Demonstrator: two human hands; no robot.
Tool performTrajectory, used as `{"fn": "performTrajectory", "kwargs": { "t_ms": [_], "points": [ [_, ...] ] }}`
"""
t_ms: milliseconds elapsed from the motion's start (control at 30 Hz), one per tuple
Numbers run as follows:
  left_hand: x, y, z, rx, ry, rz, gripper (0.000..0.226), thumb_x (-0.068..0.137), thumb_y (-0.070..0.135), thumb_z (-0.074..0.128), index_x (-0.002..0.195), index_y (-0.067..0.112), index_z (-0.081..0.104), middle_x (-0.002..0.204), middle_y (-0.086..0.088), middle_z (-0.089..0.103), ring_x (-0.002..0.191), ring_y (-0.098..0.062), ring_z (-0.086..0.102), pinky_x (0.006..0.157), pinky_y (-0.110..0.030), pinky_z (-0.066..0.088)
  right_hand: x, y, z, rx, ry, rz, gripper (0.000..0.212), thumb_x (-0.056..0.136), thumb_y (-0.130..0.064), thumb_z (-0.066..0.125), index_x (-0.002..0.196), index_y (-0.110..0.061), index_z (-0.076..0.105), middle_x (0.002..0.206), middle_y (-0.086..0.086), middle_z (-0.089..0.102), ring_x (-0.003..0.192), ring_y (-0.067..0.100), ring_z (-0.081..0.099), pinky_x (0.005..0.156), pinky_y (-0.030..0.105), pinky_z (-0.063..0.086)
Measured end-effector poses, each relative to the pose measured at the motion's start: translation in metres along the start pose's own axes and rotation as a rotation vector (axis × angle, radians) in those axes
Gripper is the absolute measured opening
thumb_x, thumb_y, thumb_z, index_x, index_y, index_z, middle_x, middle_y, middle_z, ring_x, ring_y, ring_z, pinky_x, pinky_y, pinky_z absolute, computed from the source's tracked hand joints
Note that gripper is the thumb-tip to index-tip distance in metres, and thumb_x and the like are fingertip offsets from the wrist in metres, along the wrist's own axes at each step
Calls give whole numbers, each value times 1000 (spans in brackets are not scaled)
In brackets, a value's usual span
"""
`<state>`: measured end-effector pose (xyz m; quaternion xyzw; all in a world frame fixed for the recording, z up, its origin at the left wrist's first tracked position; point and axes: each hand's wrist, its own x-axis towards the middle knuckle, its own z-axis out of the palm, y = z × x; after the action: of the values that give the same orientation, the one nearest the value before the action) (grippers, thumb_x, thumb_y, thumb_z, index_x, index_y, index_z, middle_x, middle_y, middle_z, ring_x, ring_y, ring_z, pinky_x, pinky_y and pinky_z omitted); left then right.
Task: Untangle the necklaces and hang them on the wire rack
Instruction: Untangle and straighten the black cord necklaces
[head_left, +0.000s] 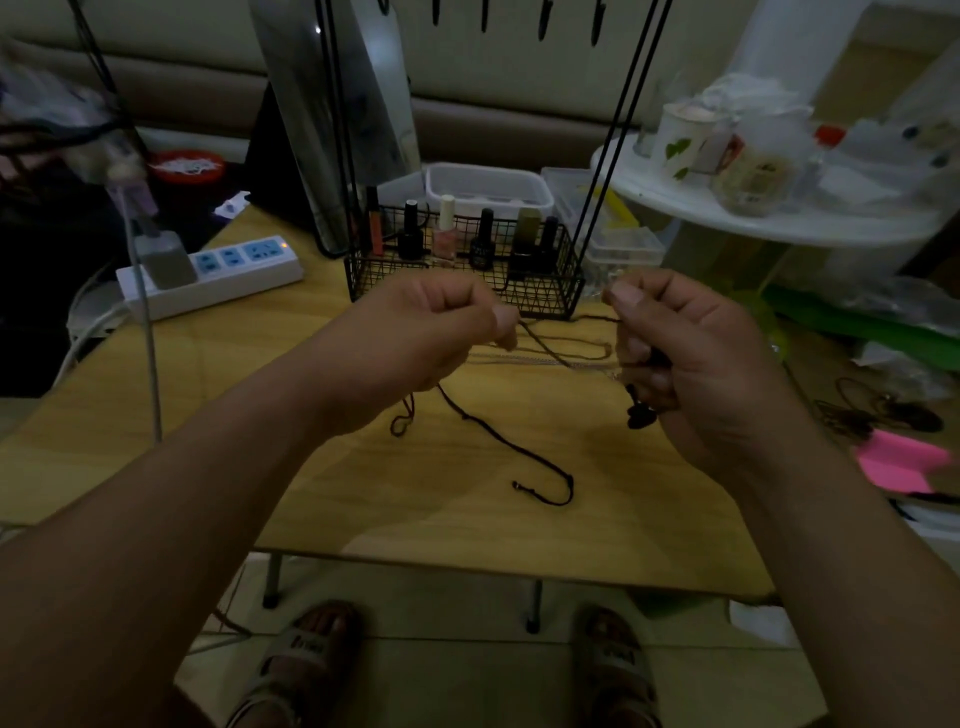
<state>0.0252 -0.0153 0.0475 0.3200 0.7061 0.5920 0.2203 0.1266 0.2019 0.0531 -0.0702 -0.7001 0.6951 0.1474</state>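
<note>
Two hands work above a wooden table (363, 493), drawing tangled necklaces apart so the strands can be told from one another. The left hand (441, 332) pinches a brown cord (571, 339) between curled fingers (501, 319). The right hand (696, 364) clenches the bunched strands, a dark pendant (639, 413) dangling beneath. Between them the cord and a thin silver chain (519, 358) stretch taut, while a dark cord (498, 439) trails loose onto the table. Behind stands the wire rack (571, 291), nail polish bottles (445, 234) in its basket and no necklace visible on its hooks (484, 18).
</note>
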Motion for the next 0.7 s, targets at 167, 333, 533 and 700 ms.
{"fn": "performTrajectory", "kwargs": {
  "t_ms": [167,333,533,700],
  "points": [
    [-1,-1,-4,-58,30,35,17,103,17,57,92,8,66,62,-3,37,53,-19,26,52,-38,18,-1,-1,-5,8,-10,7,11,103,-16,55,98,-12,63,63,0,44,45,7,27,40,17,26],
    [2,-2,-3,-116,37,65,17,104,12,54,91,9,64,60,-3,34,52,-19,24,53,-39,16,-2,2,-8,-9,-41,17,14,101,-22,58,102,-10,66,61,0,41,46,9,27,43,19,25],
    [5,-2,0,-185,35,35,20,103,22,55,93,10,68,58,-3,32,52,-19,23,54,-38,15,-11,0,-2,-357,-253,97,29,89,-43,66,96,-18,80,55,-2,36,48,13,28,47,29,23],
    [4,-1,-5,-109,-35,-26,20,105,20,53,96,10,68,64,-4,46,54,-16,35,51,-31,22,3,0,-2,55,-52,147,23,103,-21,54,83,-13,59,68,-3,45,55,9,35,47,24,20]
  ]
}}
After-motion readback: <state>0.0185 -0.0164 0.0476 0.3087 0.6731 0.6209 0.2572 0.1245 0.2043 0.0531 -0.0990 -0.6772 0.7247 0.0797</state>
